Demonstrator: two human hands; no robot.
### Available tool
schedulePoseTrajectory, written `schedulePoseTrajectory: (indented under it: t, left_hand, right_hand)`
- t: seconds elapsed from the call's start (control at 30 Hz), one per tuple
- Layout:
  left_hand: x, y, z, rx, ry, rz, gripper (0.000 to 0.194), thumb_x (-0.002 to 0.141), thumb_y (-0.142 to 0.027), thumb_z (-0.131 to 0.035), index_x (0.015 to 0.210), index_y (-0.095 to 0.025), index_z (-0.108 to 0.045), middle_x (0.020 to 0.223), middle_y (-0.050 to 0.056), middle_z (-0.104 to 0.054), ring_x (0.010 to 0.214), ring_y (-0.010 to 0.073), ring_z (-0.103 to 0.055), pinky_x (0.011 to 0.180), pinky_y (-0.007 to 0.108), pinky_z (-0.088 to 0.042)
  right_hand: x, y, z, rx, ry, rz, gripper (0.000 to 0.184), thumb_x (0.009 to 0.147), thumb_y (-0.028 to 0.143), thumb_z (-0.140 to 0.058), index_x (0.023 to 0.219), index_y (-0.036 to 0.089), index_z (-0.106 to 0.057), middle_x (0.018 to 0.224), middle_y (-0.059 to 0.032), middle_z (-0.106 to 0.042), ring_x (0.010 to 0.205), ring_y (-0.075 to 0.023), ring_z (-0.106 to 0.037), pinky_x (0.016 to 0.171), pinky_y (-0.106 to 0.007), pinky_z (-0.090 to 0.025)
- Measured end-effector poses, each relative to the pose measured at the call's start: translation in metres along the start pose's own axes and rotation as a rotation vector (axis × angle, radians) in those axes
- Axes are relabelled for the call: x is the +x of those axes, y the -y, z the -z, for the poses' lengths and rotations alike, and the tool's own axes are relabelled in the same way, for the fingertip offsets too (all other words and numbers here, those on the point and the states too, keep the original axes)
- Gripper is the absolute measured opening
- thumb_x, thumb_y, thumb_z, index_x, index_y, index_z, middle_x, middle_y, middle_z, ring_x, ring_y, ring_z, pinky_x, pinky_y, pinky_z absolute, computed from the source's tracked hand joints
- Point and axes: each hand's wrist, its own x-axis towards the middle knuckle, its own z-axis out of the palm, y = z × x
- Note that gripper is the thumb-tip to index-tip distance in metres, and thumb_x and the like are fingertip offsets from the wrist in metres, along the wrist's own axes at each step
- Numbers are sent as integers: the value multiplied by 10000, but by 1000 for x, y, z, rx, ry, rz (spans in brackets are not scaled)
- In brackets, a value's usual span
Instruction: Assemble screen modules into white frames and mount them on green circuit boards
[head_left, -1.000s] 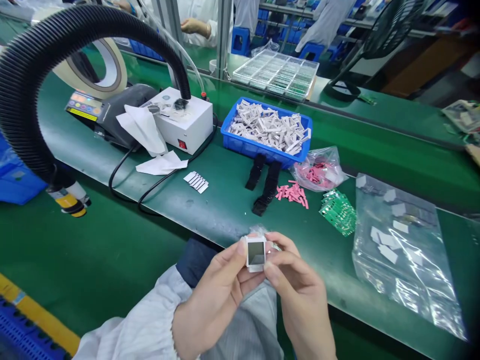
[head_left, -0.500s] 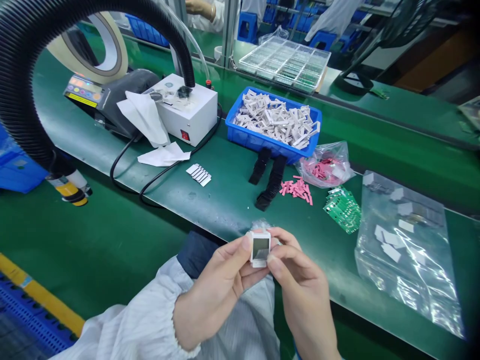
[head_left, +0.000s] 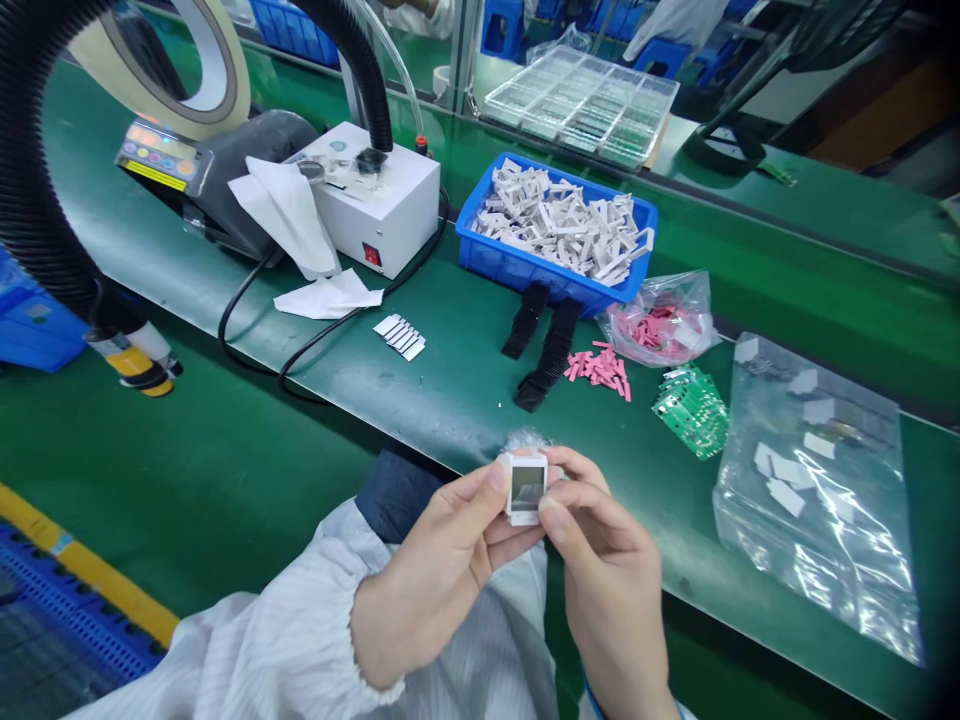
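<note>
A small white-framed display with a dark grey screen [head_left: 527,488] is held upright between both hands, just in front of the bench edge. My left hand [head_left: 442,550] pinches its left side, thumb on the frame and fingers behind. At its lower right corner the thumb of my right hand [head_left: 607,560] presses the frame, while the fingers curl behind it. What lies behind the display is hidden by the fingers. A crumpled clear plastic film [head_left: 525,438] shows just beyond the hands.
On the green bench [head_left: 450,400] stands a blue bin [head_left: 555,285] of white plastic frames. Pink strips [head_left: 600,370], green circuit boards [head_left: 694,410] and a clear bag [head_left: 817,540] lie to the right. Left are white-black pieces [head_left: 400,337], a white box [head_left: 390,220] and a black hose [head_left: 34,200].
The view has shifted slightly, so the bench items appear a little displaced. Both hands keep the same grip on the display, which appears slightly farther right and higher.
</note>
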Motion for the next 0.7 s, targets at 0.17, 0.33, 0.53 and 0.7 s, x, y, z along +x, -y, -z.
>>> schedulePoseTrajectory:
  t: [0.17,0.33,0.53,0.7]
  left_hand:
    - [0,0,1,11,4,6,284,866,-384,-553,1045,-208,-686,1064,41,-702,984,129,-628,925,242,-441]
    - [-1,1,1,-10,-23,7,274,863,-385,-558,1040,-222,-690,1048,26,-707,955,115,-632,911,233,-449]
    - [-2,3,-2,-22,-15,-1,243,884,-349,-536,989,-213,-708,1015,25,-714,860,80,-643,826,184,-473]
    - [-1,3,-1,-22,-61,28,271,871,-368,-549,991,-187,-710,1000,49,-720,953,129,-645,874,218,-473]
  right_hand:
    - [0,-3,1,-26,-19,10,137,750,297,-673,691,174,-655,1103,-69,-578,1053,-180,-563,866,-283,-489]
    - [-3,-5,-2,-93,-70,81,70,762,251,-659,720,195,-654,1120,-43,-567,1064,-170,-560,885,-297,-473]
    - [-6,-4,-9,-239,-145,278,29,767,176,-641,764,204,-636,1105,-38,-571,1118,-179,-523,907,-322,-456]
    - [-4,-1,-14,-300,-297,437,577,703,146,-694,1230,263,-489,1245,-65,-503,1188,-214,-481,1012,-415,-397]
